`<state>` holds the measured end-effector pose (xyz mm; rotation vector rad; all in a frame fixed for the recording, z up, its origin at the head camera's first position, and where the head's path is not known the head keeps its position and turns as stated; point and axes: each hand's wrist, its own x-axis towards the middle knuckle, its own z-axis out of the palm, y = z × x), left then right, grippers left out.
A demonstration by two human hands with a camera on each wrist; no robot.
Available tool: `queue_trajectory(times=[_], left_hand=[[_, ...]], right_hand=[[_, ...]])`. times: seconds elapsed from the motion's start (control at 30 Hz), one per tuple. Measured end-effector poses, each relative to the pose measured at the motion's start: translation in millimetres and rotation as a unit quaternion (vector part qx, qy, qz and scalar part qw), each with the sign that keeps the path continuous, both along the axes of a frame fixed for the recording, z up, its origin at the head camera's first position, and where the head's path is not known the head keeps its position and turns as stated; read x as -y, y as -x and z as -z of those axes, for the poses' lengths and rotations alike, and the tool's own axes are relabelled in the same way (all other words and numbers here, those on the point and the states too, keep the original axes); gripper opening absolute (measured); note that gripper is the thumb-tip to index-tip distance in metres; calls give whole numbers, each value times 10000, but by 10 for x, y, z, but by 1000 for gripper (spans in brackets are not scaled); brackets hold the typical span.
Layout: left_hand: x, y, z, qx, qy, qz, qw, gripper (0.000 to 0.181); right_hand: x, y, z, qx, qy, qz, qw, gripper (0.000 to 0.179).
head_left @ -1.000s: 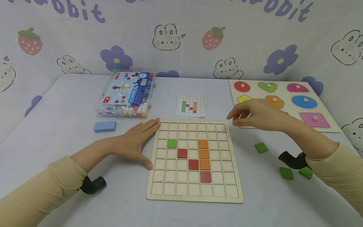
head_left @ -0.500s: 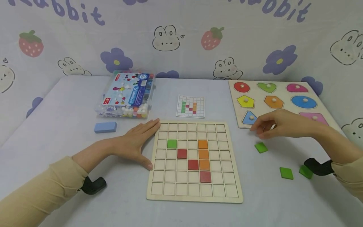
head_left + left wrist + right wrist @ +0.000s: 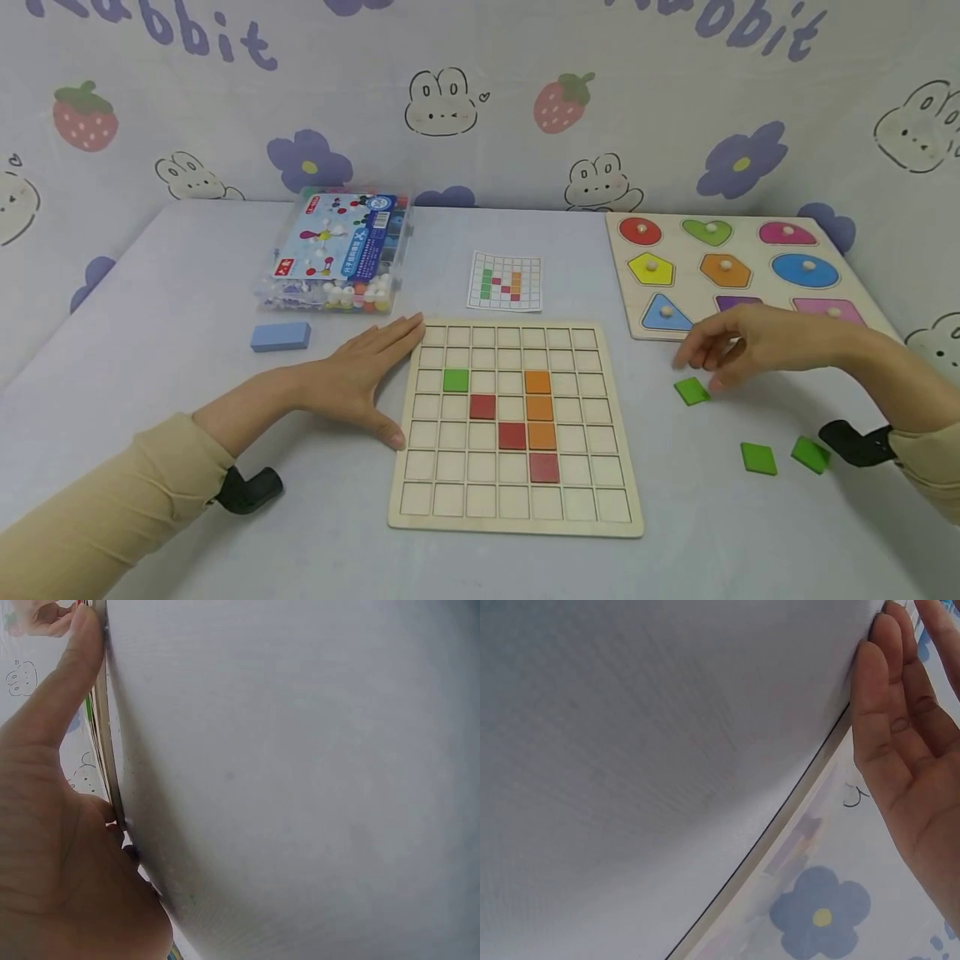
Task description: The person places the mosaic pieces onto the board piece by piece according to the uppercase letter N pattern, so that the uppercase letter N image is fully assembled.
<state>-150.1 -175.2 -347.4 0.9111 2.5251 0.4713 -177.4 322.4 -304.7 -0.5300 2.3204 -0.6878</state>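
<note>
- Our left hand [image 3: 352, 379] spreads wide and grips nothing, its fingertips and thumb against the left edge of the grid board [image 3: 450, 502].
- Our right hand [image 3: 757, 337] curves loosely with thumb and forefinger apart, nothing held; the loose green tile [image 3: 692, 391] lies just below those fingertips, and we cannot tell whether the thumb touches it.
- White cloth [image 3: 337, 542] separates that tile from the board's right edge; the puzzle board [image 3: 688, 250] reaches beneath and beyond our right fingers, limiting room there.
- Two more green tiles [image 3: 759, 458] lie below our right palm.
- The loose tile sits askew to the grid, one corner towards our right thumb; being square, it has no long axis.
- It is thin and flat; the grid board looks like pale wood, with square recesses.
</note>
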Motion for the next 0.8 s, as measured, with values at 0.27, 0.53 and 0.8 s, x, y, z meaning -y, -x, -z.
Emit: queue_trajectory(times=[0.27, 0.53, 0.8], left_hand=[[-9, -10, -16, -18, -2, -29, 10000, 131], [-1, -5, -12, 11, 3, -19, 10000, 131], [2, -1, -7, -3, -5, -20, 10000, 131]], right_hand=[[21, -7, 18, 192, -3, -51, 9998, 39], [16, -27, 38, 261, 213, -289, 9990, 39], [18, -27, 51, 209, 265, -375, 9987, 38]])
